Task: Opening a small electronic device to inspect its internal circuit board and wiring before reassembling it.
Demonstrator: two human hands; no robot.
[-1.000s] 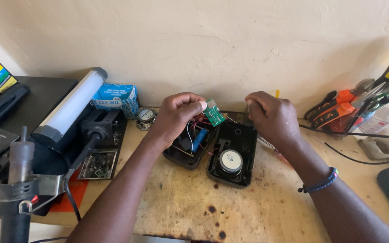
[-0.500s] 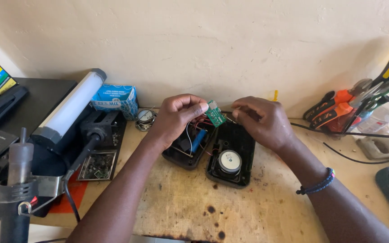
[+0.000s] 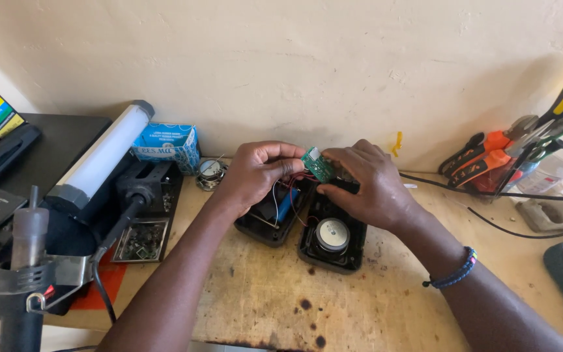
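A small green circuit board (image 3: 318,163) is hanging above the opened black speaker casing (image 3: 301,225), trailing thin wires into it; the left hand (image 3: 255,175) and right hand (image 3: 367,182) are both pinching its edges with closed fingertips. The casing is lying on a scorched wooden bench (image 3: 333,306); a soldering stand (image 3: 144,215) is sitting to the left

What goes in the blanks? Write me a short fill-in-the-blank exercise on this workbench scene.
1. Both hands, left hand and right hand, hold a small ____ circuit board.
2. The round silver speaker cone sits in the ____ plastic shell half.
3. The right wrist wears a ____ beaded bracelet.
4. The blue cardboard box stands against the ____.

Missing words: green; black; blue; wall
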